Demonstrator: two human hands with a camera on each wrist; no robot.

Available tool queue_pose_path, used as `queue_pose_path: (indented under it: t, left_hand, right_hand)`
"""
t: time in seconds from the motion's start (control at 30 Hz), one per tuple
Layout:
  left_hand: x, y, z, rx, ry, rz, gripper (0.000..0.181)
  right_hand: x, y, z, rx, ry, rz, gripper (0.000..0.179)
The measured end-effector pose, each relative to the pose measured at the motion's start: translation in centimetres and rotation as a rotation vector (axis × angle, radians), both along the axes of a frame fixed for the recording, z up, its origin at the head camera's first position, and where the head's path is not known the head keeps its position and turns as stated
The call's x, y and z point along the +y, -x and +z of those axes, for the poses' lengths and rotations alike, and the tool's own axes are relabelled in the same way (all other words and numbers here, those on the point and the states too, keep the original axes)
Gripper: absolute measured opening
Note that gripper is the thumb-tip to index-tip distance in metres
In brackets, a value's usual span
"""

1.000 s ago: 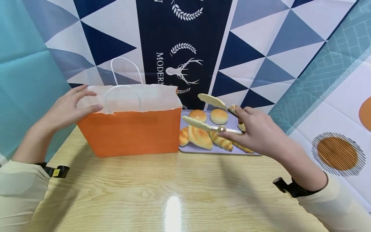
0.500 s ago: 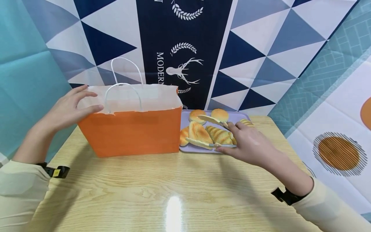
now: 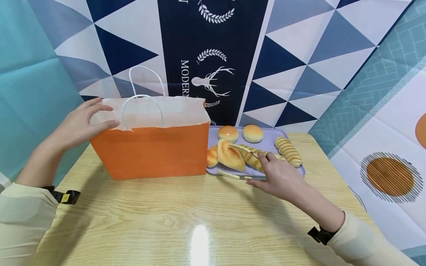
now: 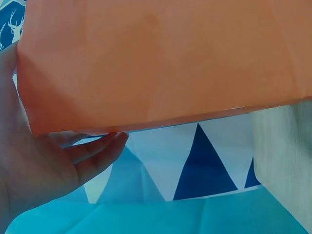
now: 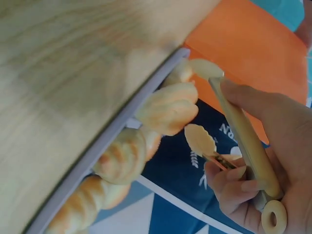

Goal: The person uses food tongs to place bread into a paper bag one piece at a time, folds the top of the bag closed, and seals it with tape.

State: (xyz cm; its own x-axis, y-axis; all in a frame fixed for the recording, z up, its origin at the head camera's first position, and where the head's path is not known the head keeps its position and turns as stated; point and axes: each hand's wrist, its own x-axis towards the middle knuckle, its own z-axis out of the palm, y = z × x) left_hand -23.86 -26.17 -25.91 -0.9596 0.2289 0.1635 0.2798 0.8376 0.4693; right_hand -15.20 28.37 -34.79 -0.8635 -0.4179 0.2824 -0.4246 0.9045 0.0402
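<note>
My left hand (image 3: pixel 78 123) holds the left rim of an orange paper bag (image 3: pixel 159 153), with thumb and fingers over its edge. In the left wrist view, fingertips (image 4: pixel 117 144) show past the bag's orange side (image 4: pixel 161 63). My right hand (image 3: pixel 281 177) grips a pair of tongs (image 3: pixel 237 177) with pale, leaf-shaped tips. The tongs' arms stand spread low at the tray's front, one tip overlapping a folded pastry (image 3: pixel 229 157), the other near the tray's front edge. A long striped bread (image 3: pixel 249 157) lies partly hidden behind the tongs and hand. Nothing shows pinched between the tips (image 5: pixel 200 139).
The lilac tray (image 3: pixel 269 135) stands right of the bag. On it lie two round buns (image 3: pixel 253 133), a striped roll (image 3: pixel 288 152) at the right and a smaller bread (image 3: pixel 212 157) beside the bag. Patterned cloth (image 3: pixel 283 66) backs the wooden table (image 3: pixel 159 218).
My right hand has brought the tongs down and toward me, from above the tray to its front. The striped roll at the right has come into full view. My left hand stays on the bag.
</note>
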Motion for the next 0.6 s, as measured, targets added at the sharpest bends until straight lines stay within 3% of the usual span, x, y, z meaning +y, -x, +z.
queue_pose_path:
  t: [0.27, 0.6]
  left_hand:
    - [0.0, 0.0, -0.2, 0.003, -0.011, 0.006, 0.07]
    - [-0.1, 0.1, -0.3, 0.002, -0.02, 0.01, 0.071]
  right_hand:
    - [0.1, 0.6, -1.4, 0.09, -0.025, -0.001, 0.089]
    - [0.3, 1.4, -1.9, 0.1, -0.077, -0.043, 0.085]
